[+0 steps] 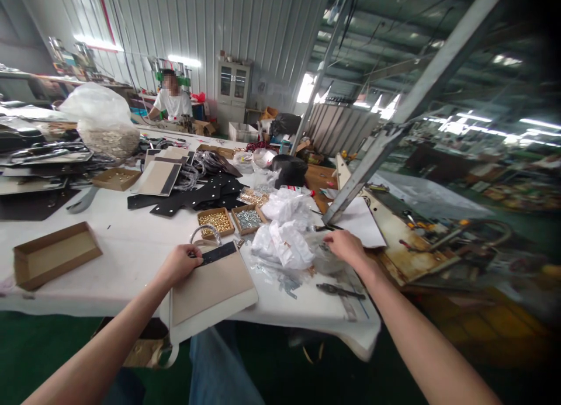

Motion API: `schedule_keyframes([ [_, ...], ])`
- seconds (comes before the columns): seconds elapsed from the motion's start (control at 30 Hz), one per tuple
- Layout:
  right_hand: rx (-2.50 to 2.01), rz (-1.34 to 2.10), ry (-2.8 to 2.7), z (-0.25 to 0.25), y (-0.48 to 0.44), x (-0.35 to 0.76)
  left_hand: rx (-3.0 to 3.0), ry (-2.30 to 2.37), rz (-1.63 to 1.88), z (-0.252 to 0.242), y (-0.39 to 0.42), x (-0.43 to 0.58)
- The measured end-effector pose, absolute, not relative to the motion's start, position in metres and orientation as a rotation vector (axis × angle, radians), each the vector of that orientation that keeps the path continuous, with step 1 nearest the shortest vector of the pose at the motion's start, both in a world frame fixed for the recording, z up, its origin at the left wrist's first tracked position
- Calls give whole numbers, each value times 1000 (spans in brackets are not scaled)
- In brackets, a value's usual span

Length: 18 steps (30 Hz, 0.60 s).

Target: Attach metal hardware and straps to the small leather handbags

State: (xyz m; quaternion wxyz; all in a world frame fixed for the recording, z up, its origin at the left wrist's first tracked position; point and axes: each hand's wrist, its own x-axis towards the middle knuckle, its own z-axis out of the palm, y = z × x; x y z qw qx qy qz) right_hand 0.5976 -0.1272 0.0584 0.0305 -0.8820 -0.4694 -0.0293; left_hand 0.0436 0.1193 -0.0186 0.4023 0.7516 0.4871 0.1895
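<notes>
L hand (182,263) grips panel (210,288) overhanging tbl (131,247) edge.

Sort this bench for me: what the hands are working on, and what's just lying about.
In hand: left hand gripping tan panel at its black strip; right hand at plastic bags.
Lying about: box of gold rivets, cardboard tray, pliers, black cut pieces.

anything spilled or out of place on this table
Yes: small metal parts lie scattered loose on the white table beside the crumpled plastic bags, not in the two small boxes of hardware. The tan bag panel gripped by the left hand hangs partly over the table edge.
</notes>
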Motion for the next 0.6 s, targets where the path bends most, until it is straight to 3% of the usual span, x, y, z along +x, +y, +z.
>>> schedule_keyframes([
  [0.27,-2566,116,-1072,61,-148,614,1897,1245,475,-20,119,42],
  [0.6,-2200,115,-872,71,-156,589,1907,1248,460,-22,121,42],
])
